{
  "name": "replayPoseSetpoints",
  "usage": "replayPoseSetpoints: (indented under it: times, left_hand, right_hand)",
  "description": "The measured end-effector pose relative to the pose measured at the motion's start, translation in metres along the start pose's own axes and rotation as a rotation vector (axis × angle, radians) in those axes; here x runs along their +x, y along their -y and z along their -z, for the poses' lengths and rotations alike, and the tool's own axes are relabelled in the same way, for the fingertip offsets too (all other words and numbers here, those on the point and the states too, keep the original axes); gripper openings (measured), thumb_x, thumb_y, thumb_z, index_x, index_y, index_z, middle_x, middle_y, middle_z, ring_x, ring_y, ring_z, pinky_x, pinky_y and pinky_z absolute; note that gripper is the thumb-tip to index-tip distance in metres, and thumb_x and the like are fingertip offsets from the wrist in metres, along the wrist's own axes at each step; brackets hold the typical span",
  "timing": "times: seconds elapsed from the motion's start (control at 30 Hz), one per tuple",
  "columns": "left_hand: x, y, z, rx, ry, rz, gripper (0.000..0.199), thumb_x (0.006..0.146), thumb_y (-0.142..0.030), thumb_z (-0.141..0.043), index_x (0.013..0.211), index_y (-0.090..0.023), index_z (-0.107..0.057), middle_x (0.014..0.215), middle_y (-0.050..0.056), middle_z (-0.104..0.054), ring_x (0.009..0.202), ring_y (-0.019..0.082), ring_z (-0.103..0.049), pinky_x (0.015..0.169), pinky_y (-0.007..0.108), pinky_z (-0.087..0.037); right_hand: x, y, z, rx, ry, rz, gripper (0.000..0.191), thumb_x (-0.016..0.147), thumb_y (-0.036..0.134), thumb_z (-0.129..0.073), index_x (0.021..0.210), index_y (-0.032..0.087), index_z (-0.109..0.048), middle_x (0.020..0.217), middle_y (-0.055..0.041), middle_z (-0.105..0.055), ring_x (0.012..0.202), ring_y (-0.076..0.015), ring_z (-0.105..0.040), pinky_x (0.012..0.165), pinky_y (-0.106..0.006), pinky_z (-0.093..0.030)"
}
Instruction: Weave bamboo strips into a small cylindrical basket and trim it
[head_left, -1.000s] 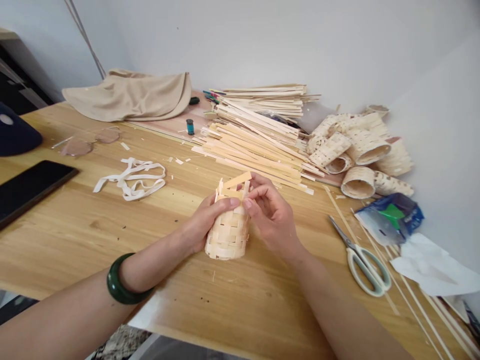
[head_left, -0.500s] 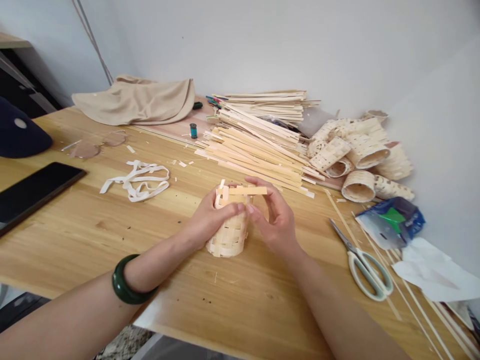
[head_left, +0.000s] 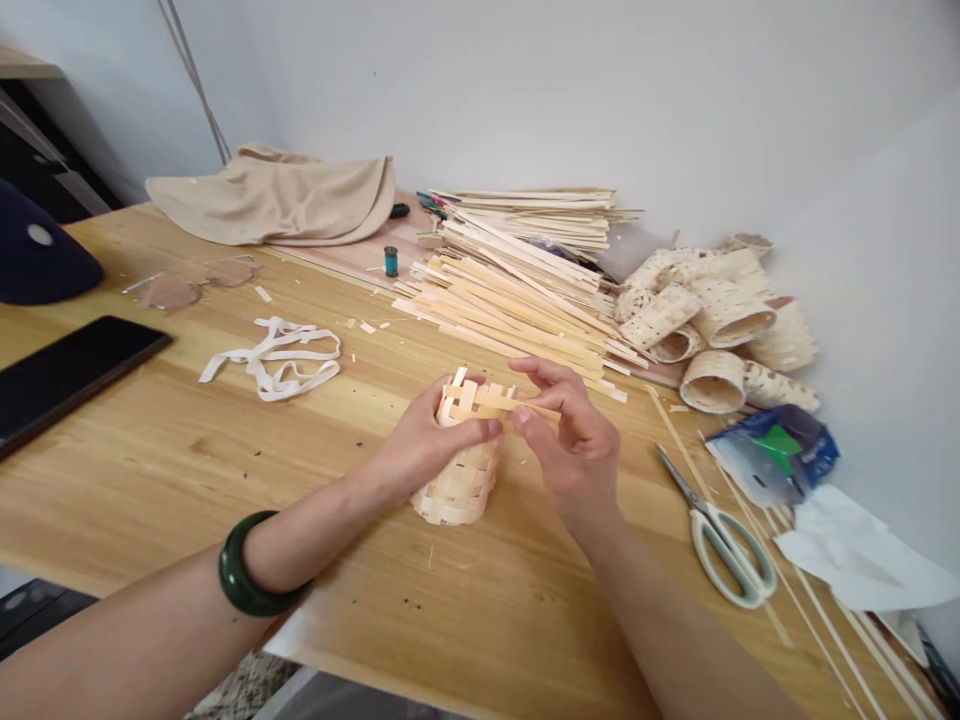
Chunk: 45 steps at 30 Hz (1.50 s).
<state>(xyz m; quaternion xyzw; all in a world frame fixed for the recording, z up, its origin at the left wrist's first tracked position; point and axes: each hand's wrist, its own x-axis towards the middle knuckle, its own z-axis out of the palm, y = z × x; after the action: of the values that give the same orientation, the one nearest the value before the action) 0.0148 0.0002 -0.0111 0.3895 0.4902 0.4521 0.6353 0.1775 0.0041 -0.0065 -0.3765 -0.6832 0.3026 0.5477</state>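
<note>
A small cylindrical woven basket (head_left: pixel 459 482) of pale wood strips stands on the table, the ends of its upright strips poking up at the rim. My left hand (head_left: pixel 427 435) is wrapped round its upper left side, thumb across the front and the other fingers hidden behind. Between the thumb and index finger of my right hand (head_left: pixel 574 435) is pinched a yellowish flat strip (head_left: pixel 495 402), which runs across the basket's top and passes among the uprights. The strip's far right end is partly covered by my right fingers.
Right of the hands lie scissors (head_left: pixel 724 540), a blue packet (head_left: pixel 776 450) and white paper (head_left: pixel 862 550). Bundled wood strips (head_left: pixel 517 290) and woven tubes (head_left: pixel 712 380) sit along the wall. At left are a white ribbon (head_left: pixel 289 355), a phone (head_left: pixel 75 375) and glasses (head_left: pixel 180 288).
My right hand has shifted slightly right and now pinches the yellowish strip, which slants down to the right. My left hand still holds the basket.
</note>
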Motion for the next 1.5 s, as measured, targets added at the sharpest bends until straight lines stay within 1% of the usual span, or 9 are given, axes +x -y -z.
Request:
replayPoseSetpoints:
  times: [0.2, 0.33, 0.43, 0.5, 0.63, 0.8, 1.17, 1.33, 1.5]
  left_hand:
    - [0.003, 0.000, 0.002, 0.000, -0.067, -0.085, 0.086, 0.058, -0.036, -0.089, 0.136, -0.019, -0.054, 0.102, 0.004, -0.071, 0.091, 0.022, -0.066, 0.079, 0.032, -0.053]
    - [0.001, 0.004, 0.000, -0.016, -0.112, -0.182, 0.089, 0.059, -0.034, -0.088, 0.138, -0.019, -0.050, 0.110, 0.007, -0.071, 0.102, 0.026, -0.068, 0.088, 0.035, -0.053]
    - [0.001, 0.007, 0.001, -0.033, -0.114, -0.284, 0.096, 0.059, -0.032, -0.089, 0.143, -0.019, -0.045, 0.120, 0.010, -0.071, 0.112, 0.028, -0.067, 0.095, 0.036, -0.053]
    - [0.003, 0.011, 0.004, -0.104, -0.036, -0.285, 0.094, 0.065, -0.035, -0.087, 0.147, -0.021, -0.043, 0.129, 0.011, -0.069, 0.119, 0.030, -0.065, 0.099, 0.038, -0.051]
    - [0.009, 0.020, 0.011, -0.274, 0.080, -0.290, 0.068, 0.081, -0.044, -0.073, 0.143, -0.026, -0.051, 0.140, 0.008, -0.065, 0.131, 0.031, -0.059, 0.105, 0.039, -0.047]
    - [0.010, 0.025, 0.010, -0.379, 0.060, -0.267, 0.051, 0.088, -0.048, -0.065, 0.134, -0.027, -0.059, 0.126, 0.005, -0.072, 0.121, 0.029, -0.064, 0.102, 0.040, -0.048]
    - [0.010, 0.025, 0.012, -0.363, 0.055, -0.284, 0.060, 0.077, -0.038, -0.076, 0.134, -0.027, -0.062, 0.125, 0.006, -0.072, 0.115, 0.029, -0.065, 0.093, 0.037, -0.051]
    - [0.009, 0.026, 0.012, -0.309, 0.074, -0.312, 0.067, 0.077, -0.047, -0.079, 0.139, -0.028, -0.059, 0.131, 0.007, -0.070, 0.121, 0.030, -0.063, 0.097, 0.038, -0.050]
    - [0.009, 0.016, 0.008, -0.288, -0.056, -0.182, 0.068, 0.072, -0.042, -0.086, 0.133, -0.022, -0.064, 0.123, 0.008, -0.074, 0.112, 0.028, -0.067, 0.090, 0.033, -0.052]
  right_hand:
    - [0.003, -0.013, 0.000, 0.176, 0.013, -0.099, 0.015, 0.088, 0.023, -0.069, 0.073, 0.024, -0.067, 0.130, -0.0048, -0.067, 0.133, -0.0236, -0.056, 0.120, -0.049, -0.036]
    - [0.001, -0.014, -0.006, 0.373, -0.033, -0.354, 0.010, 0.083, 0.031, -0.076, 0.076, 0.024, -0.071, 0.142, -0.0032, -0.062, 0.135, -0.0263, -0.054, 0.114, -0.047, -0.043]
    - [0.000, -0.015, -0.008, 0.582, 0.007, -0.542, 0.013, 0.079, 0.036, -0.079, 0.077, 0.025, -0.072, 0.132, -0.0028, -0.069, 0.125, -0.0264, -0.062, 0.103, -0.044, -0.052]
    - [0.000, -0.017, -0.008, 0.645, 0.028, -0.577, 0.015, 0.078, 0.036, -0.081, 0.075, 0.025, -0.072, 0.121, -0.0020, -0.073, 0.118, -0.0245, -0.065, 0.097, -0.040, -0.054]
    - [0.002, -0.017, -0.005, 0.651, 0.035, -0.553, 0.013, 0.079, 0.035, -0.081, 0.073, 0.026, -0.073, 0.115, 0.0002, -0.075, 0.115, -0.0212, -0.065, 0.094, -0.034, -0.054]
    - [0.001, -0.010, -0.006, 0.599, 0.064, -0.503, 0.010, 0.083, 0.034, -0.079, 0.075, 0.028, -0.076, 0.123, -0.0002, -0.074, 0.126, -0.0243, -0.061, 0.106, -0.041, -0.050]
    - [-0.001, -0.011, -0.003, 0.607, 0.118, -0.385, 0.014, 0.092, 0.027, -0.070, 0.080, 0.028, -0.076, 0.135, -0.0005, -0.068, 0.133, -0.0246, -0.058, 0.110, -0.044, -0.047]
    - [0.000, -0.012, -0.002, 0.562, 0.134, -0.369, 0.011, 0.091, 0.027, -0.071, 0.081, 0.027, -0.077, 0.136, -0.0022, -0.067, 0.132, -0.0259, -0.060, 0.114, -0.047, -0.045]
    - [0.009, -0.007, 0.001, 0.364, 0.124, -0.357, 0.009, 0.090, 0.036, -0.071, 0.095, 0.029, -0.075, 0.136, -0.0031, -0.068, 0.131, -0.0253, -0.060, 0.107, -0.044, -0.050]
